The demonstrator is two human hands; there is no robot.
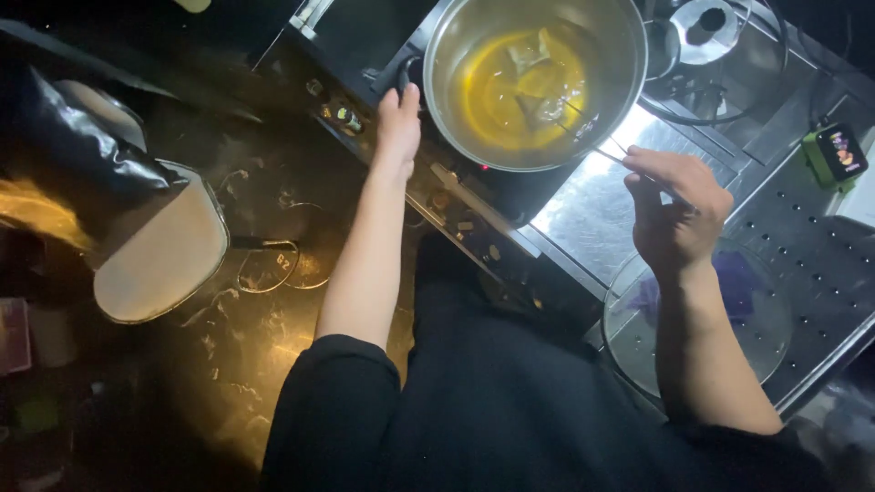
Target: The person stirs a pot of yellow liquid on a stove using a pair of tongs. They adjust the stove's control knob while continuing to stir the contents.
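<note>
While the left hand (398, 118) grips the handle at the steel pot's (629, 68) left rim, the right hand's (676, 210) fingers pinch thin chopsticks (592, 146) reaching into its yellow liquid. Judged sound practice: steady the pot and stir gently below the rim.

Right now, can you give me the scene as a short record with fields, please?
Setting: dark cooktop beside a shiny metal counter
Left hand: left hand grips the pot handle
Right hand: right hand holds a thin utensil that reaches into the pot
Pot: steel pot with yellow liquid and pale pieces
Nearby: glass lid lies flat on the counter under the right forearm; round strainer at the left
</note>
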